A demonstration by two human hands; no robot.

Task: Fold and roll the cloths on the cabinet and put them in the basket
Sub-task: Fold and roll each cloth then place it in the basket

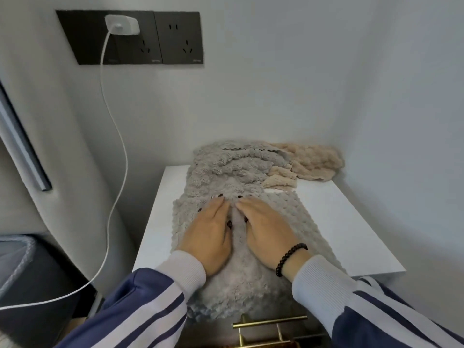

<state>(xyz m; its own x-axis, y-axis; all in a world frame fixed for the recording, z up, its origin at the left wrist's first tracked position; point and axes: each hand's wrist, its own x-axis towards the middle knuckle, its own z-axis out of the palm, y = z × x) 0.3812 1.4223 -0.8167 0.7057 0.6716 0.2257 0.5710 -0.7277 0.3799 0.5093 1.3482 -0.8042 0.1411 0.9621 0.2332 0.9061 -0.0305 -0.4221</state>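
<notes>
A grey bobbled cloth lies spread on the white cabinet top, its near end hanging over the front edge. My left hand and my right hand rest flat on it side by side, palms down, fingers pointing away. Behind them more grey cloths lie heaped, with beige cloths bunched at the back right against the wall. A dark grey basket stands on the floor at the lower left.
A black socket panel on the wall holds a white charger; its white cable hangs down the left side. A brass drawer handle sits below the cabinet front. Walls close in behind and to the right.
</notes>
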